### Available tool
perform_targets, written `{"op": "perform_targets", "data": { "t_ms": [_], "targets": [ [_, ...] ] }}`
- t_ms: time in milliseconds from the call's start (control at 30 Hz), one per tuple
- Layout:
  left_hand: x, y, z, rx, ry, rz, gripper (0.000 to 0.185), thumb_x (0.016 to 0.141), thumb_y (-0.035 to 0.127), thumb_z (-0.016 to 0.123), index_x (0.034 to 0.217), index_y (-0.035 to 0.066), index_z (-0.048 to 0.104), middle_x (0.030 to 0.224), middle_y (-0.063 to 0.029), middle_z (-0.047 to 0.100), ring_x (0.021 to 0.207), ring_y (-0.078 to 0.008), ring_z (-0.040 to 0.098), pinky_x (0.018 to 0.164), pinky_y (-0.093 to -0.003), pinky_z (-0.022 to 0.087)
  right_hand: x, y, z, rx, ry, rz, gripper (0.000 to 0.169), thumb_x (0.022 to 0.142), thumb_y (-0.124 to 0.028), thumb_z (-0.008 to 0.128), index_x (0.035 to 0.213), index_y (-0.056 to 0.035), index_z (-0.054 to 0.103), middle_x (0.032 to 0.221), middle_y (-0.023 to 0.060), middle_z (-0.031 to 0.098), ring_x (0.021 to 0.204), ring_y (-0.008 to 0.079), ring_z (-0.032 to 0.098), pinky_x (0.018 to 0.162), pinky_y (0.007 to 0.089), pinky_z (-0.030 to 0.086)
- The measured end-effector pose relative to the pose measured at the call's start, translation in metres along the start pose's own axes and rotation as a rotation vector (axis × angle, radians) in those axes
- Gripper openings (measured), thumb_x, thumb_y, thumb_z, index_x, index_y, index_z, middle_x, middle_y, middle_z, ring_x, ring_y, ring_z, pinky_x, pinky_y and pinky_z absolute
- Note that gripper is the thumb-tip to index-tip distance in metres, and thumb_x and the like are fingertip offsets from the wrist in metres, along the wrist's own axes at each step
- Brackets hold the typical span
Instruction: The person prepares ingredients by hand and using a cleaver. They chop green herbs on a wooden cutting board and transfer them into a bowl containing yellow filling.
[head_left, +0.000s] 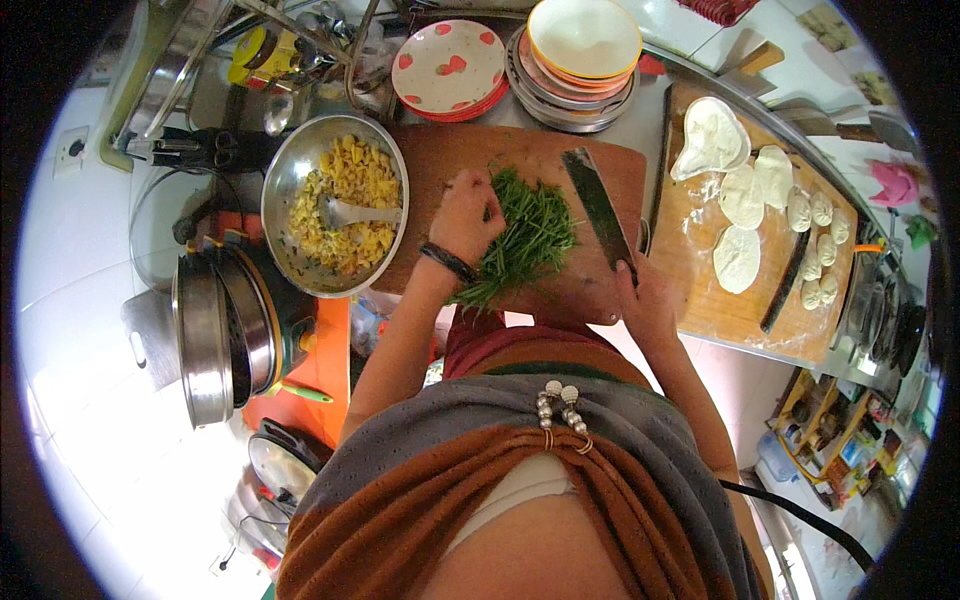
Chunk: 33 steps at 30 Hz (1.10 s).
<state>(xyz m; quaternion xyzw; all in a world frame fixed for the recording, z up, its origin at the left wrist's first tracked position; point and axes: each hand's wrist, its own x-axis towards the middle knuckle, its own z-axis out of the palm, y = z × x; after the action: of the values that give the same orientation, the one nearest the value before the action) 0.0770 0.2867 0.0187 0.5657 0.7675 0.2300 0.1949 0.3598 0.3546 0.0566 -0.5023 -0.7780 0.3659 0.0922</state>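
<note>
A heap of chopped leafy greens (529, 225), like chives, lies on a brown wooden cutting board (427, 150). My left hand (469, 214) is at the heap's left edge with its fingers curled, a dark band around the wrist. Whether any greens are inside those fingers cannot be seen. On the right, my right hand (649, 300) grips the handle of a broad kitchen knife (598, 202); its dark blade slants up and left over the board, apart from the heap. Left of the board stands a steel bowl (271, 214) of yellow chopped filling (352, 172) with a spoon (360, 214) in it.
Strawberry-patterned plates (450, 67) and a stack of bowls (585, 37) stand behind the board. To the right, a floured board (697, 300) bears flat dough pieces (739, 259), several small dumplings (821, 247) and a dark strip (786, 285). Steel steamer pots (202, 337) are at left.
</note>
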Motion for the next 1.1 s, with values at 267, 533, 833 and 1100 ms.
{"op": "perform_targets", "data": {
  "t_ms": [267, 533, 833, 1100],
  "targets": [
    [0.004, 0.012, 0.030, -0.113, 0.230, -0.007, 0.042, 0.077, 0.029, 0.073, 0.104, 0.004, 0.052, 0.117, -0.0207, 0.046, 0.110, -0.0412, 0.048, 0.093, -0.0480, 0.040, 0.016, -0.020, 0.008, -0.093, -0.038, -0.104, 0.021, 0.093, -0.020, 0.053, 0.101, -0.0012, 0.059, 0.069, 0.0246, 0.056, 0.067, 0.0434, 0.058, 0.058, 0.0479, 0.043],
    [-0.002, 0.030, 0.046, 0.111, -0.018, -0.292, 0.109, 0.067, 0.058, 0.077, 0.142, -0.003, 0.027, 0.129, -0.0290, 0.044, 0.110, -0.0442, 0.054, 0.091, -0.0491, 0.046, 0.014, -0.005, 0.012, -0.110, 0.003, 0.035, 0.022, 0.090, -0.025, 0.053, 0.090, -0.0036, 0.057, 0.073, 0.0264, 0.061, 0.071, 0.0472, 0.060, 0.063, 0.0565, 0.045],
    [-0.027, 0.046, 0.055, 0.308, -0.136, -0.214, 0.120, 0.067, 0.045, 0.081, 0.150, -0.002, 0.008, 0.130, -0.0260, 0.047, 0.105, -0.0406, 0.057, 0.090, -0.0464, 0.046, 0.006, -0.001, 0.016, -0.072, 0.001, 0.048, 0.026, 0.093, -0.024, 0.054, 0.098, -0.0005, 0.062, 0.072, 0.0259, 0.061, 0.068, 0.0430, 0.062, 0.060, 0.0491, 0.046],
    [-0.043, 0.048, 0.078, 0.291, -0.077, -0.157, 0.115, 0.068, 0.023, 0.082, 0.151, 0.001, 0.006, 0.128, -0.0197, 0.050, 0.097, -0.0364, 0.058, 0.085, -0.0442, 0.046, 0.003, -0.005, 0.016, -0.035, 0.030, 0.037, 0.022, 0.092, -0.026, 0.054, 0.089, -0.0041, 0.056, 0.071, 0.0260, 0.060, 0.069, 0.0476, 0.059, 0.059, 0.0562, 0.045]
  ]
}}
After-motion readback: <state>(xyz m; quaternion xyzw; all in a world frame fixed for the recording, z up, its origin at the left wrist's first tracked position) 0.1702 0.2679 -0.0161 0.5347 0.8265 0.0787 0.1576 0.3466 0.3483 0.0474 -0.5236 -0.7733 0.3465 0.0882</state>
